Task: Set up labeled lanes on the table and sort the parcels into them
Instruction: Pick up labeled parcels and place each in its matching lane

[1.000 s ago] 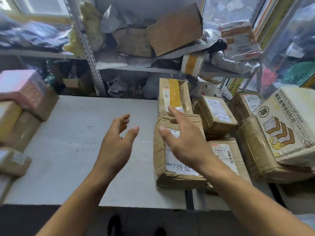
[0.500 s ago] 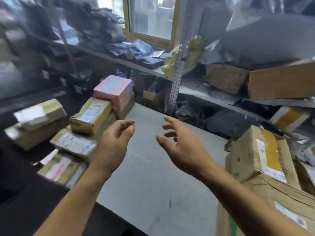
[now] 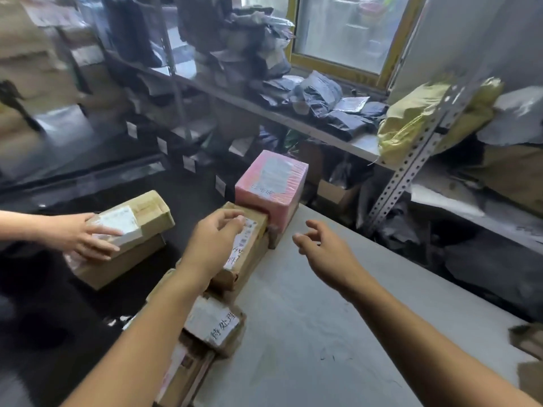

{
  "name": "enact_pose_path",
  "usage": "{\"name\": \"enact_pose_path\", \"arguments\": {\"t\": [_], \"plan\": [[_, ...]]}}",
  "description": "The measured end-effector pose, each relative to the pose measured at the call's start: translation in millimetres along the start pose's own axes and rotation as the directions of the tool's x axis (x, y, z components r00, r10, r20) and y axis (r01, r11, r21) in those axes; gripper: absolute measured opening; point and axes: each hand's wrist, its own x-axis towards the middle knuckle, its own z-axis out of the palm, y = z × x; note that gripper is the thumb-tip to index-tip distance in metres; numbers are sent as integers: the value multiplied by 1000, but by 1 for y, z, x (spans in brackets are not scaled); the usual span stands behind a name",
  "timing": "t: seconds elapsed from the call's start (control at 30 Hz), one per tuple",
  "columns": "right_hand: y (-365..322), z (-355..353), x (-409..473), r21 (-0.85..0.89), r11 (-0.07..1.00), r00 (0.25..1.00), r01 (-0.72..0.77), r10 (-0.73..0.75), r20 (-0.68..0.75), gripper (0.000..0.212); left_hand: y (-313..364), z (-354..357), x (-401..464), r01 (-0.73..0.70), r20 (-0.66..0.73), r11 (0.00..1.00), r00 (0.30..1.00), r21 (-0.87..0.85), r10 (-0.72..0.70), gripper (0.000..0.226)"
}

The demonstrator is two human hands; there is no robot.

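1. Parcels are stacked in a row along the left edge of the pale grey worktop (image 3: pixel 338 333); the brown cardboard parcel with a white shipping label (image 3: pixel 248 245) in the middle of that row is covered from above by the left hand (image 3: pixel 213 245).
2. The left grip is laid over the top of that parcel with the fingers bent downward onto the label; whether the parcel is actually grasped cannot be told.
3. The right hand (image 3: pixel 329 254) is held in the air over the worktop, just right of the same parcel, its grip released, with fingers spread and slightly bent and nothing held.
4. Directly behind the covered parcel, touching it, a pink film-wrapped box-shaped parcel (image 3: pixel 271 183) is seen, standing higher than the rest.
5. Nearer the camera, a small brown cardboard parcel with a white handwritten label (image 3: pixel 216 324) is stacked on further cardboard parcels at the worktop's edge.
6. To the left, apart from the worktop, a brown cardboard box with a white label (image 3: pixel 132 227) is pressed by another person's hand (image 3: pixel 82 235), fingers flat on its top; a second box lies beneath it.
7. Behind, a grey metal shelf (image 3: pixel 323 133) is loaded with dark grey plastic mailer bags (image 3: pixel 323 98) and a yellow-green bag (image 3: pixel 411 124).
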Motion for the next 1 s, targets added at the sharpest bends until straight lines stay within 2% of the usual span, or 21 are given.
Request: {"name": "enact_pose_path", "arguments": {"t": [0.13, 0.23, 0.33, 0.4, 0.47, 0.53, 0.63, 0.73, 0.83, 1.0], "plan": [[4, 16, 63, 65, 995, 996, -80, 83, -34, 58, -13, 2, 64, 7, 12, 1000, 1000, 14, -8, 12], [4, 25, 100, 146, 982, 990, -117, 128, -66, 59, -23, 12, 109, -14, -28, 999, 999, 39, 15, 17], [9, 33, 131, 233, 958, 976, -169, 195, -92, 64, -28, 23, 152, 18, -78, 995, 997, 97, -11, 42], [12, 41, 146, 289, 932, 968, -221, 247, -55, 62, -31, 30, 176, 96, -55, 983, 995, 156, -89, 56], [14, 49, 154, 322, 916, 967, -238, 255, -10, 55, -36, 34, 194, 163, -6, 964, 986, 211, -165, 61], [15, 56, 156, 349, 910, 973, -224, 229, 27, 47, -39, 37, 202, 161, 44, 952, 983, 262, -178, 53], [19, 58, 155, 401, 892, 977, -208, 209, 41, 45, -44, 38, 205, 66, 67, 939, 993, 338, -94, 29], [20, 57, 152, 480, 851, 976, -212, 209, 62, 40, -49, 39, 202, 16, 70, 941, 997, 338, -42, 17], [19, 58, 148, 551, 796, 964, -249, 256, 67, 34, -48, 44, 200, -15, 62, 943, 998, 332, -6, 17], [22, 51, 142, 623, 768, 980, -152, 199, -7, 33, -39, 48, 192, -74, 62, 947, 996, 313, 57, 22]]}}
